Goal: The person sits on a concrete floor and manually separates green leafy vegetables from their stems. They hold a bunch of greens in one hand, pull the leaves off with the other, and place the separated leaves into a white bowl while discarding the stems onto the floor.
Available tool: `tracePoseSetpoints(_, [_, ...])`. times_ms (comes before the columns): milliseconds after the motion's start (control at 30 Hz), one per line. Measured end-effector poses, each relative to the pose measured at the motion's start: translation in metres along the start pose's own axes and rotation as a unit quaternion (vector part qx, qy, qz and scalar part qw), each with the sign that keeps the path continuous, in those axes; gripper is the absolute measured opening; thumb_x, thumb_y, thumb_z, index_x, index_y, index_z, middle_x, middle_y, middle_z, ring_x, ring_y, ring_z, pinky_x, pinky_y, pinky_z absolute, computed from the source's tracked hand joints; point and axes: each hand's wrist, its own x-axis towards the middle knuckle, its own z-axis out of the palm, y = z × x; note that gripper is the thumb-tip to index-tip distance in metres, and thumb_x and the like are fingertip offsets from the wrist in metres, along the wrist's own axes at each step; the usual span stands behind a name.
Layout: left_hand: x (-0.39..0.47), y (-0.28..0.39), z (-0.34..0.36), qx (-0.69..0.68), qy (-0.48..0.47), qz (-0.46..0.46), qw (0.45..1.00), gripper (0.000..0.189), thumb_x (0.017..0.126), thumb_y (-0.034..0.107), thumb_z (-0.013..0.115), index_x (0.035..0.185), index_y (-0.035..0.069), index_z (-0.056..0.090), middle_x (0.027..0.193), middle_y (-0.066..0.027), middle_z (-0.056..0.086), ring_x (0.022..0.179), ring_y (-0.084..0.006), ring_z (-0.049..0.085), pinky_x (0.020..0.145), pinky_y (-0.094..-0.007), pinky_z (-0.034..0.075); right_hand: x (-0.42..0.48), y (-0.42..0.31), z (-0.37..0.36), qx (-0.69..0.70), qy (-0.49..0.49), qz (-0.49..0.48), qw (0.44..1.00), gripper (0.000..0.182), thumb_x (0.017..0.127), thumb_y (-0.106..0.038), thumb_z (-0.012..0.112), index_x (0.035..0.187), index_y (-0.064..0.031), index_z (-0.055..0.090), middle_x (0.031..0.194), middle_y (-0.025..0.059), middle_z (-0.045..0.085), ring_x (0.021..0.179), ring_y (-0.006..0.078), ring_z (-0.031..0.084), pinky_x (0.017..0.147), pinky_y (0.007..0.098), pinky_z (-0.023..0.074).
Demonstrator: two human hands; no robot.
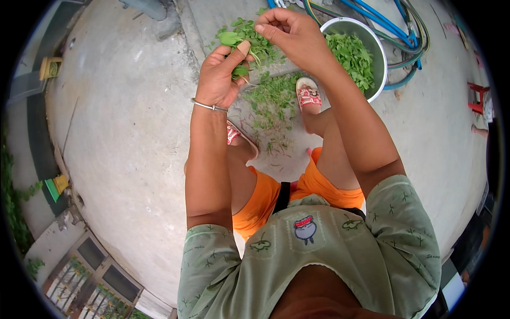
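My left hand [223, 73], with a tan adhesive bandage on the thumb and a metal bangle at the wrist, holds a few leafy green sprigs [230, 38]. Their pale thin stems trail out past the fingers. Just to the right and farther out is my right hand [289, 36], thumb and forefinger tips drawn close together; whether a small bit is pinched there cannot be made out. Below both hands a pile of loose greens [255, 34] lies on the concrete. More scattered leaves and stems [275, 99] spread between my feet.
A metal basin [382, 67] of picked green leaves stands beyond my right forearm. Blue and green hoses [414, 44] coil behind it. A grey post [149, 8] rises at the top left. Far right is a red stool [477, 97], with part of a person beside it.
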Motion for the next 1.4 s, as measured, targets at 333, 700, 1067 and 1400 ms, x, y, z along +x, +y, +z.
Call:
tracePoseSetpoints(333, [0.005,0.001,-0.001,0.001,0.075,0.075,0.994,0.014,0.082,0.013,0.064,0.091,0.006,0.057,0.075,-0.0043,0.059,0.058,-0.0085,0.050,0.045,-0.0213,0.036,-0.006,-0.003,0.005,0.060,-0.141,0.078,0.985,0.018,0.079,-0.016,0.064,0.085,0.0005,0.064,0.072,0.0029,0.062,0.065,0.0079,0.054,0.060,0.0232,0.0442])
tracePoseSetpoints(700, [0.003,0.000,-0.002,0.032,0.055,0.078,0.995,0.013,0.083,0.014,0.063,0.091,0.006,0.057,0.075,-0.0044,0.059,0.056,-0.0084,0.049,0.045,-0.0211,0.036,-0.006,-0.005,0.010,-0.006,-0.100,0.064,0.993,0.017,0.076,-0.017,0.059,0.075,-0.0001,0.062,0.065,0.0000,0.057,0.058,0.0069,0.050,0.051,0.0223,0.0392])
tracePoseSetpoints(1067, [0.005,0.001,-0.006,-0.051,0.111,0.082,0.989,0.012,0.084,0.013,0.061,0.089,0.006,0.053,0.078,-0.0047,0.057,0.060,-0.0096,0.049,0.047,-0.0225,0.037,-0.001,0.001,0.000,0.106,-0.086,0.067,0.988,0.016,0.081,-0.014,0.058,0.092,-0.0034,0.061,0.067,-0.0052,0.050,0.058,0.0024,0.042,0.051,0.0188,0.0331])
tracePoseSetpoints(1400, [0.006,-0.003,0.003,0.023,0.121,0.144,0.982,0.012,0.083,0.012,0.063,0.091,0.006,0.055,0.077,-0.0038,0.060,0.057,-0.0074,0.049,0.044,-0.0206,0.036,-0.007,0.003,0.025,0.026,-0.068,0.056,0.996,0.018,0.080,-0.015,0.064,0.090,-0.0007,0.063,0.070,-0.0027,0.057,0.063,0.0029,0.048,0.055,0.0187,0.0391])
